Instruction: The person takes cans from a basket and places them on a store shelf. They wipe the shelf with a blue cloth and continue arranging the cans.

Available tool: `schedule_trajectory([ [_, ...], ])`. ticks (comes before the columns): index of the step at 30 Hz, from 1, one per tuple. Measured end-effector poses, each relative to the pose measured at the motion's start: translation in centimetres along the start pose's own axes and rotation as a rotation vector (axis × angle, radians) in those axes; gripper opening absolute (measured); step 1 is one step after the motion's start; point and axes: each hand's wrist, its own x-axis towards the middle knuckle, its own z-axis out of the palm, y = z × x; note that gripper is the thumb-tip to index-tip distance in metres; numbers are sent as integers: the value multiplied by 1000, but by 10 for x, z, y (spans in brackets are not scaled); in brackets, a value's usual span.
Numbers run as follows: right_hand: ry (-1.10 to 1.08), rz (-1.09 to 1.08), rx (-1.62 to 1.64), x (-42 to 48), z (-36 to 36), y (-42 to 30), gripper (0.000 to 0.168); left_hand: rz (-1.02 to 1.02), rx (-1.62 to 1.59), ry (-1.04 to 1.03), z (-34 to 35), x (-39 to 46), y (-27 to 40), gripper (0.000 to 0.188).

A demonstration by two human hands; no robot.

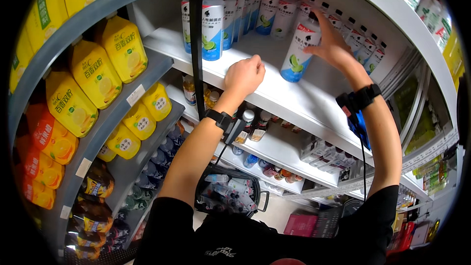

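My right hand point(333, 44) is at a clear plastic drink bottle point(300, 53) with a white and blue label showing limes. The thumb lies across the label and the fingers reach up beside the black cap; part of the grip is hidden behind the bottle. This bottle is near the front of a white shelf point(265, 71), apart from the others. Above the shelf's front edge, my left hand point(245, 74) is curled, with nothing visible in it. Matching bottles point(212, 29) stand in rows at the shelf's left and back, with more bottles point(357, 40) along the right.
A dark upright post point(197, 44) crosses the shelf's left part. Yellow juice jugs point(123, 48) fill a grey rack at left. Below, a dark basket point(263, 195) holds several similar bottles. Lower shelves carry small bottles point(259, 129). Black cables hang from both wrist straps point(219, 119).
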Motion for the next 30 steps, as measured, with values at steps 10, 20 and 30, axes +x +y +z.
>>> schedule_trajectory([
  [10, 135, -247, -14, 116, 90, 37, 102, -10, -7, 4, 0, 3, 0, 20],
  [20, 115, -214, 4, 187, 141, 57, 105, 9, -41, 30, 1, 3, -4, 20],
  [30, 147, -211, 1, 197, 153, 61, 108, 13, -51, 28, -1, 3, -3, 19],
])
